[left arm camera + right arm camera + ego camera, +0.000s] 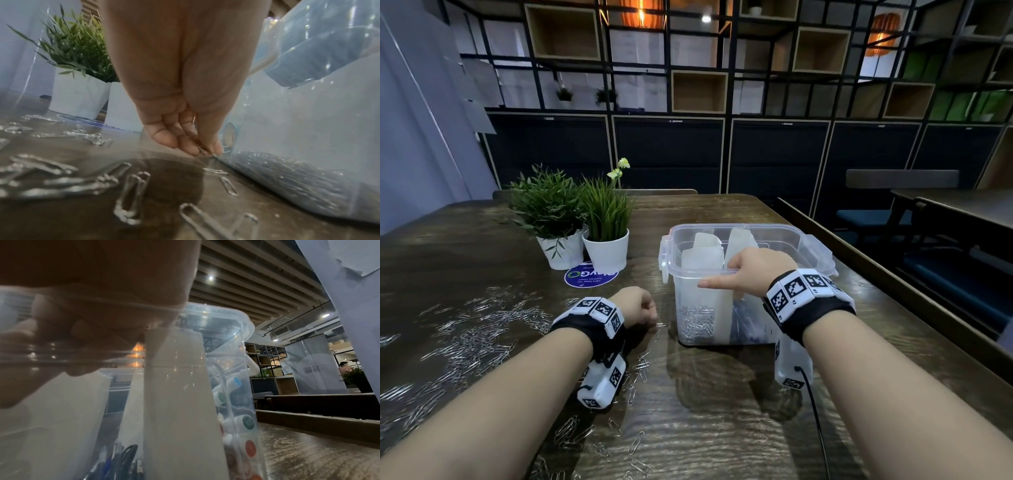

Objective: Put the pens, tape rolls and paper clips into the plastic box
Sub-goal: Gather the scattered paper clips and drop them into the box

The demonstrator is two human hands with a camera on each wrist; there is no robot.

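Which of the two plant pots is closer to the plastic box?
The right pot, holding the grassy plant with pale flowers; the leafy plant's pot stands farther left of the plastic box.

Little can be read. A round blue sticker (pixel 589 277) lies on the bench (pixel 722 411) under the two white plant pots (pixel 606 253), seen upside down from the head view; it carries large white letters with a green ring and a smaller line that seems to read "Let's keep our ... clean", the rest too small to tell. The white blocks on the wrist bands (pixel 804 287) bear black-and-white square code markers with tiny characters beside them, unreadable.
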